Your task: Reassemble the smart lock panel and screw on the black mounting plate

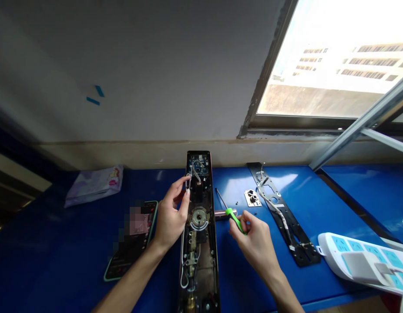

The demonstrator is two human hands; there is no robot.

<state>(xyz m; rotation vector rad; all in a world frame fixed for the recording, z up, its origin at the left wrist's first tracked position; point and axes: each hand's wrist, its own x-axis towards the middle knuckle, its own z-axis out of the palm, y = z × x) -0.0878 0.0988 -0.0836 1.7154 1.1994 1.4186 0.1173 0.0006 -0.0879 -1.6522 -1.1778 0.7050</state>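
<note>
Item 1: door-lock housing (pixel 208 256), long, narrow and open-faced. It lay on the blue tabletop (pixel 250 284), directly in front of the person, its far end close to the wall. Contents: 1 blue circuit board (pixel 198 166) at the far end; 1 round metal disc (pixel 199 216) near the middle; white wiring along the left side; brass-coloured parts at the near end. 1 lever handle (pixel 220 215) projected from the right side.

Item 2: left hand (pixel 171 217), at the housing's upper left edge. Thumb and forefinger stood slightly apart, their tips at a thin white cable (pixel 188 182); whether they pinched it could not be told.

Item 3: right hand (pixel 255 237), right of the housing. Its fingers were closed on the handle of 1 green-and-black screwdriver (pixel 235 220), the shaft slanting up and left, the tip near the housing's right edge.

Item 4, right of the housing: small screws (pixel 237 203); 1 square metal plate (pixel 253 198) with black fittings; 1 black mounting plate (pixel 301 243), lying diagonally, bearing a white cable bundle (pixel 280 213).

Item 5, far right: 1 white power strip (pixel 330 250) with 1 white adapter (pixel 360 266) seated.

Item 6, left: 1 phone (pixel 132 250), green-edged; behind it, 1 lavender packet (pixel 93 186).
</note>
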